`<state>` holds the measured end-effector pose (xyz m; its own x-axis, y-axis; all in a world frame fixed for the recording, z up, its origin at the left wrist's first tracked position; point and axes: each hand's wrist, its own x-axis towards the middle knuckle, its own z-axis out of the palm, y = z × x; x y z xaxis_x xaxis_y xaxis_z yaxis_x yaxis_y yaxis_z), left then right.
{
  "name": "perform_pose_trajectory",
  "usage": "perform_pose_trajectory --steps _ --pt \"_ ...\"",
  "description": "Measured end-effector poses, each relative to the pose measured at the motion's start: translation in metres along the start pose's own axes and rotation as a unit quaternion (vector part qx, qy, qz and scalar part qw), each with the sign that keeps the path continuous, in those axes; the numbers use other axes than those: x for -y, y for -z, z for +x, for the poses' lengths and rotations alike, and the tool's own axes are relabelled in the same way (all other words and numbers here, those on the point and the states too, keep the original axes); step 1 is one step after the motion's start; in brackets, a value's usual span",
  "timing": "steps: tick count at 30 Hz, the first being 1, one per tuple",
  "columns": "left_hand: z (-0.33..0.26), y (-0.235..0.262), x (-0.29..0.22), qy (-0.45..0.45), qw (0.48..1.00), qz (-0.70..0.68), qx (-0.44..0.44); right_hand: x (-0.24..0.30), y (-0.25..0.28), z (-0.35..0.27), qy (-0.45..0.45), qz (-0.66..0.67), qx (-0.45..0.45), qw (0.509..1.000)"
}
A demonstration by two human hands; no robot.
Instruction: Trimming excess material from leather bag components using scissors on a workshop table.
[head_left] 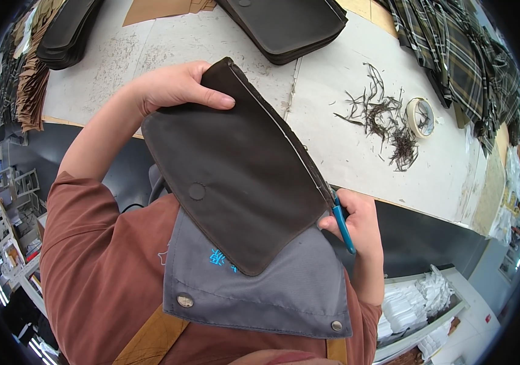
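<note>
A dark brown leather bag flap (pixel 229 164) hangs at a slant in front of my chest, with rounded corners and a round raised mark near its lower left edge. My left hand (pixel 178 88) grips its upper end, thumb lying flat on the face. Along the right side runs a raw edge with a pale line. At the lower end of that edge, my right hand (pixel 360 220) is closed around blue-handled scissors (pixel 343 228). Their blades are mostly hidden behind the leather, so I cannot tell whether they touch it.
On the white worktable (pixel 324 91) lie dark trimmings (pixel 384 118) beside a roll of tape (pixel 420 117). Stacked dark leather pieces (pixel 287 27) and another stack (pixel 68 36) stand farther back. Plaid fabric (pixel 454 55) is heaped at right, brown sheets (pixel 34 85) at left.
</note>
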<state>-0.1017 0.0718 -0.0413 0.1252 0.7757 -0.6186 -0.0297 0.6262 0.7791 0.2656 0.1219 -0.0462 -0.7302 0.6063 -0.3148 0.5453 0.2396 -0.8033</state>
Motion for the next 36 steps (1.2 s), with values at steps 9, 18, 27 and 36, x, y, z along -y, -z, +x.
perform_pose_trajectory --steps 9,18,27,36 --pt "0.002 -0.006 -0.005 0.019 0.999 -0.002 0.026 0.02 0.009 0.013 0.001 -0.069 0.028 0.997" --pt "0.005 -0.005 -0.003 0.006 0.999 -0.003 0.031 0.017 0.005 0.016 -0.013 -0.04 0.028 0.999" --pt "0.005 -0.006 -0.003 0.005 0.999 -0.023 0.024 0.015 0.004 0.014 -0.008 -0.036 0.006 0.999" --pt "0.008 -0.008 -0.005 0.024 0.999 -0.026 0.015 0.011 0.003 0.012 -0.024 -0.004 0.021 0.999"
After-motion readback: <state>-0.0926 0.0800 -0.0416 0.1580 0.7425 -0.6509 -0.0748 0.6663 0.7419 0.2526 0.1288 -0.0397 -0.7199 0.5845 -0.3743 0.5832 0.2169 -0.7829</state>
